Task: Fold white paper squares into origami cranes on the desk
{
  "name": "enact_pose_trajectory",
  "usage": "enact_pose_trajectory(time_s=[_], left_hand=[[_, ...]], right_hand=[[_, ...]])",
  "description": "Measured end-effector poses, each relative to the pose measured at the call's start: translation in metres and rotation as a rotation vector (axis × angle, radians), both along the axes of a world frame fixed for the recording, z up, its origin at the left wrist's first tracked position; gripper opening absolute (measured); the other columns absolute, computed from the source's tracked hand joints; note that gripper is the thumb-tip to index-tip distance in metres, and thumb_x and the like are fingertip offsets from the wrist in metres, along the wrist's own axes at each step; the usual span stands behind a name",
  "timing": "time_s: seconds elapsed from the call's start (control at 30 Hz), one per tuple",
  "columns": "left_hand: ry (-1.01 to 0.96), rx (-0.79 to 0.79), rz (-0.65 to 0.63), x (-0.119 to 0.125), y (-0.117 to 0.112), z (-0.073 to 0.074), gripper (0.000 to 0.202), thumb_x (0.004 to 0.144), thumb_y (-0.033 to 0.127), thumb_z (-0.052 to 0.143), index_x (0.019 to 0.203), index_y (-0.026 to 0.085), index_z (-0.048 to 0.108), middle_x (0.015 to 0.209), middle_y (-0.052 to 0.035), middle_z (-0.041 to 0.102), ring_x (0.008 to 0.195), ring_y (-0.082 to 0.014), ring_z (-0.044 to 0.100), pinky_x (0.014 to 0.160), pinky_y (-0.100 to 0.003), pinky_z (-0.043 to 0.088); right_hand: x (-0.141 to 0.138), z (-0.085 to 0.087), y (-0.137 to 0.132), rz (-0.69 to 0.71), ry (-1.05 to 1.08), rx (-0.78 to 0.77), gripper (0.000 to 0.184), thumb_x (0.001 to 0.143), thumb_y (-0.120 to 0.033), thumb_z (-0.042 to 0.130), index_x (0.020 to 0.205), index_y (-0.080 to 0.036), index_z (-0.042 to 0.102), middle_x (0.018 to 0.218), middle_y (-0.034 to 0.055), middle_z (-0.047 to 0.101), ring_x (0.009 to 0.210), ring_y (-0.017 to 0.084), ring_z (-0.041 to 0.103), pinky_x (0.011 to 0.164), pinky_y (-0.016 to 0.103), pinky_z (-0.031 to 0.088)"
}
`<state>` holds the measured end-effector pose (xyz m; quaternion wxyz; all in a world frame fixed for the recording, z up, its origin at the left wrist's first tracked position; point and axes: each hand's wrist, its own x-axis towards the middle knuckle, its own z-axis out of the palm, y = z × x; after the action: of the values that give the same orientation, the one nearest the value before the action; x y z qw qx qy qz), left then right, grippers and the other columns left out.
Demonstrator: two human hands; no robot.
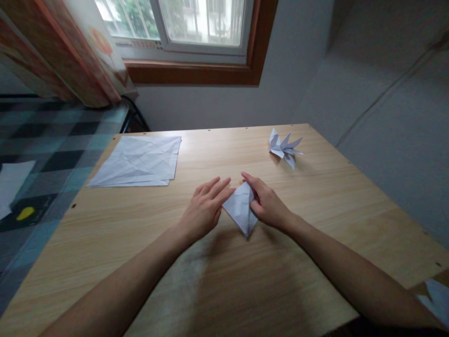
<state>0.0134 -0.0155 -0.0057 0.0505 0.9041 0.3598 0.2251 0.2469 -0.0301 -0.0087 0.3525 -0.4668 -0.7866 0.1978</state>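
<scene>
A small folded piece of white paper (240,208), diamond-shaped, lies flat on the wooden table (315,224) in front of me. My left hand (205,206) rests flat beside it with fingers stretched out, the fingertips touching its left edge. My right hand (266,201) lies on the paper's right side, its fingers pressed down along the upper right edge and its thumb on the fold.
A finished white origami figure (284,147) stands at the table's far right. A stack of creased white sheets (138,161) lies at the far left. A checked blanket (42,154) covers a bed to the left. A window and curtain are behind the table.
</scene>
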Motion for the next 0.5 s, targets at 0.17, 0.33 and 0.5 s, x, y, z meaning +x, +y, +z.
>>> enact_pose_trajectory(time_s=[0.17, 0.33, 0.5], left_hand=[[0.061, 0.103, 0.005, -0.002, -0.004, 0.005, 0.039, 0.081, 0.008, 0.05, 0.117, 0.016, 0.063, 0.143, -0.013, 0.056, 0.137, -0.0336, 0.046, 0.109, -0.053, 0.04], [-0.168, 0.261, -0.098, -0.004, -0.009, 0.011, 0.048, 0.086, 0.014, 0.049, 0.134, 0.018, 0.052, 0.149, -0.0149, 0.051, 0.141, -0.0303, 0.043, 0.111, -0.053, 0.039], [0.061, 0.095, -0.269, -0.001, -0.004, 0.007, 0.033, 0.097, 0.033, 0.049, 0.124, 0.02, 0.064, 0.134, -0.0103, 0.065, 0.131, -0.0291, 0.055, 0.11, -0.049, 0.042]], right_hand=[[0.006, -0.009, 0.01, -0.12, -0.144, 0.111, 0.08, 0.07, 0.002, 0.045, 0.147, -0.02, 0.038, 0.139, 0.0164, 0.048, 0.125, 0.029, 0.052, 0.101, 0.048, 0.052], [0.001, -0.011, 0.01, -0.029, -0.289, 0.188, 0.062, 0.075, 0.003, 0.048, 0.133, -0.02, 0.052, 0.137, 0.0154, 0.051, 0.126, 0.029, 0.051, 0.103, 0.05, 0.05], [-0.004, -0.004, 0.006, -0.062, -0.427, 0.275, 0.038, 0.083, -0.004, 0.054, 0.119, -0.016, 0.063, 0.125, 0.0172, 0.061, 0.109, 0.031, 0.057, 0.093, 0.05, 0.053]])
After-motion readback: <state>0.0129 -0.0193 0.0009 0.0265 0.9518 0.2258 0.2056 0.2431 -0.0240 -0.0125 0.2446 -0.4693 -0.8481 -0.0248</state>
